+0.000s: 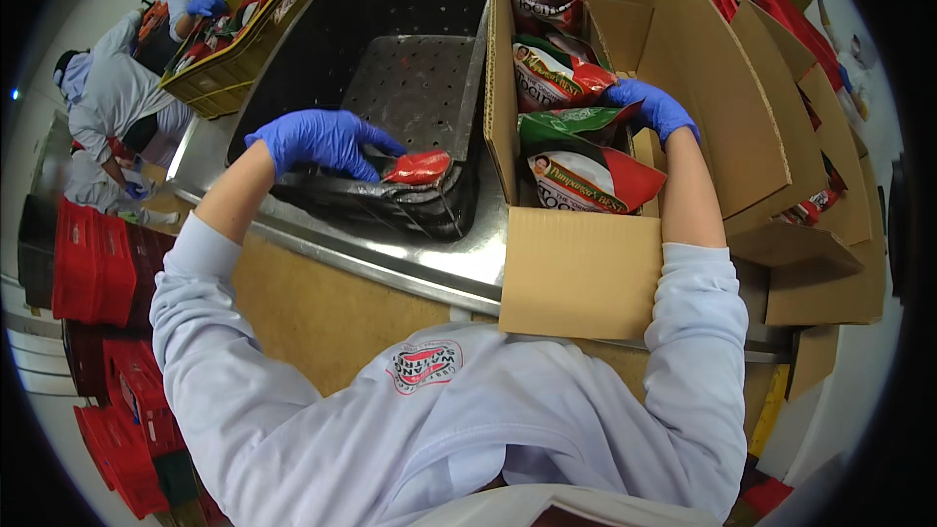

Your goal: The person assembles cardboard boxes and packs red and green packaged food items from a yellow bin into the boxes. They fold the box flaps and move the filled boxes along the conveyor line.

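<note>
My left hand (317, 144), in a blue glove, is at the near end of a black plastic crate (293, 68). Its fingers and thumb close on the end of a red and dark food pouch (420, 168) beside the crate's near wall. To the right, my blue-gloved right hand (652, 109) reaches into an open cardboard box (583, 268). Its fingers are bent against the upper corner of a green-topped food pouch (576, 122); the fingertips are partly hidden. Several red, white and green pouches stand in a row along the box's left side, the nearest pouch (595, 179) leaning.
The crate and box stand on a metal table (429, 268). More cardboard boxes (830, 263) with pouches stand at right. At far left, co-workers (122, 88) are near a yellow crate (234, 49) of pouches. Red crates (93, 263) are stacked at left.
</note>
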Available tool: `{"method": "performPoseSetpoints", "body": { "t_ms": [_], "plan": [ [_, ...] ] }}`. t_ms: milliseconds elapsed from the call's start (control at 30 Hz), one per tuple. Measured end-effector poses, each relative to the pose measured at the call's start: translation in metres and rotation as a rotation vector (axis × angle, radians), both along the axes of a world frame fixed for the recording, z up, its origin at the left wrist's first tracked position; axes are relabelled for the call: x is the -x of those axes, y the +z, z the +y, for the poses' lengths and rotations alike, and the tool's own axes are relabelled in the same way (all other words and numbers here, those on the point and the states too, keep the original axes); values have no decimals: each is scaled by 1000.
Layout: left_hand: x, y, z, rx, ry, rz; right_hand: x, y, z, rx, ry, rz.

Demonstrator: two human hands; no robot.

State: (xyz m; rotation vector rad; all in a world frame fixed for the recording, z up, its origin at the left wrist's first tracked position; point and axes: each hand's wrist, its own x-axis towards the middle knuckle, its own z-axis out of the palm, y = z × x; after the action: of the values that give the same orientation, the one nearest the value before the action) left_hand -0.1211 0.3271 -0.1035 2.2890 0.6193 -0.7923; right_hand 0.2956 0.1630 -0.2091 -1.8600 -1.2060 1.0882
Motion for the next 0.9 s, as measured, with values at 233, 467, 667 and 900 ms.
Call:
{"method": "performPoseSetpoints", "body": {
  "t_ms": [233, 467, 667, 900],
  "plan": [
    [6, -1, 0, -196, -121, 142, 21, 31, -31, 75, -98, -39],
    [17, -9, 8, -176, -118, 157, 40, 60, -39, 351, -264, 75],
    [22, -55, 8, -4, 39, -248, 43, 57, -40, 296, -234, 92],
    [-14, -50, -12, 13, 770, -596, 39, 52, -40, 226, -161, 78]
  ]
}}
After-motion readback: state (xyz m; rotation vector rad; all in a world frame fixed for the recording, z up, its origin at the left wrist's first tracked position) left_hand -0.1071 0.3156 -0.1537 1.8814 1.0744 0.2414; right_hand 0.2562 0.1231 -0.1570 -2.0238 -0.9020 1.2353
